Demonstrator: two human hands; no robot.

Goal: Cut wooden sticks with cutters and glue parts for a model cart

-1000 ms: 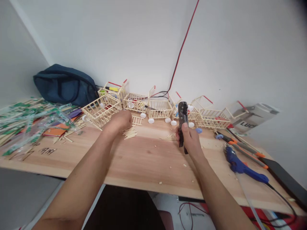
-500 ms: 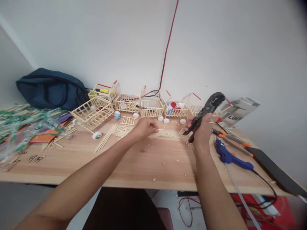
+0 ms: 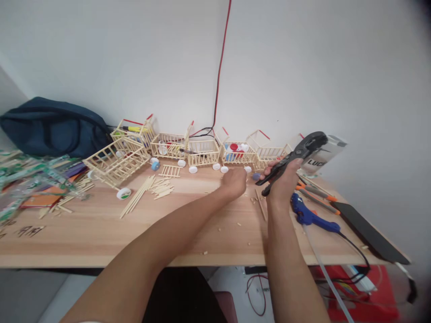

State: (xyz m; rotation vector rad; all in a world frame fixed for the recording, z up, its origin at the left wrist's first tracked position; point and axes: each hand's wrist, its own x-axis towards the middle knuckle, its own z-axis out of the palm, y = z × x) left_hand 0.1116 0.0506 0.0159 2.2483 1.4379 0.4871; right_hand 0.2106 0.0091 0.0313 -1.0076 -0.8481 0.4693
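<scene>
My right hand [image 3: 284, 181] grips black pliers [image 3: 296, 157], held above the wooden table [image 3: 101, 233] with the jaws pointing up and right. My left hand [image 3: 235, 181] reaches across to the table's middle, fingers curled down onto small sticks near white bottle caps [image 3: 224, 169]; what they hold is hidden. A row of small stick carts [image 3: 202, 152] lines the wall behind both hands. Loose sticks [image 3: 148, 190] lie to the left of my left arm.
A blue glue gun [image 3: 313, 216] with its cable lies right of my right hand, beside orange-handled tools [image 3: 316, 192] and a black flat object [image 3: 365, 231]. A dark blue bag [image 3: 50, 128] and green-printed packets [image 3: 30, 177] occupy the left. A red wire [image 3: 220, 67] runs up the wall.
My left hand has moved right from the stick pile to the spot by the caps. My right hand lifted the pliers and tilted them to the right. The view shifted right.
</scene>
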